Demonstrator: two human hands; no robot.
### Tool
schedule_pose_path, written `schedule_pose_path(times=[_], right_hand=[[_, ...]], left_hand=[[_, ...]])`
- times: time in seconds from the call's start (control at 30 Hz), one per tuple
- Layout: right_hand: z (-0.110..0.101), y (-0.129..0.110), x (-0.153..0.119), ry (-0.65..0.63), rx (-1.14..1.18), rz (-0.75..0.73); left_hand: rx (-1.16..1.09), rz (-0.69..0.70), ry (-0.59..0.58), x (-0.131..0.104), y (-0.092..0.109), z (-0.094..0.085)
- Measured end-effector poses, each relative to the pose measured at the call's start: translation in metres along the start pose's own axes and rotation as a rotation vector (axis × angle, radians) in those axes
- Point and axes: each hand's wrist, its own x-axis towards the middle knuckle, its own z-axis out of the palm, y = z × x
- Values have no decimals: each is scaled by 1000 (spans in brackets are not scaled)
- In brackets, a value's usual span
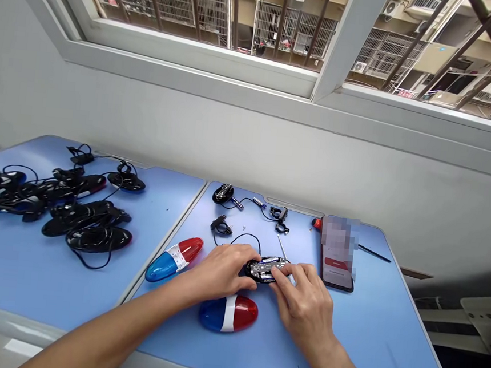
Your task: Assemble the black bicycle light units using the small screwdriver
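My left hand (225, 268) is closed around the left end of an opened black bike light base (266, 269). Batteries and a circuit board show inside that base. The fingers of my right hand (306, 301) are closed at its right end, with the thumb and fingertip on the inner parts. A thin metal rod (282, 247) lies just behind the base. Nearest me is a blue, white and red light cover (229, 314). A second such cover (174, 259) rests left of my left hand. A black cable (247, 235) curves behind the hands.
Another opened black base (223, 193) and loose batteries (259, 203) lie at the back, near black handlebar clamps (280, 218). To the right is a phone (337, 255) beside a black stick (374, 253). Several assembled black lights (98, 239) with cables crowd the left table.
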Motion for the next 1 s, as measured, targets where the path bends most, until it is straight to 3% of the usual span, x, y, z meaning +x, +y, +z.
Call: schedule_pose_path(times=[0.37, 0.77, 1.0], right_hand=[[7, 5, 0, 49, 165, -49], [3, -10, 1, -43, -139, 84], [7, -5, 6, 3, 12, -33]], left_hand=[[26, -25, 4, -1, 2, -2], [60, 41, 32, -1, 4, 4], [53, 20, 19, -5, 3, 6]])
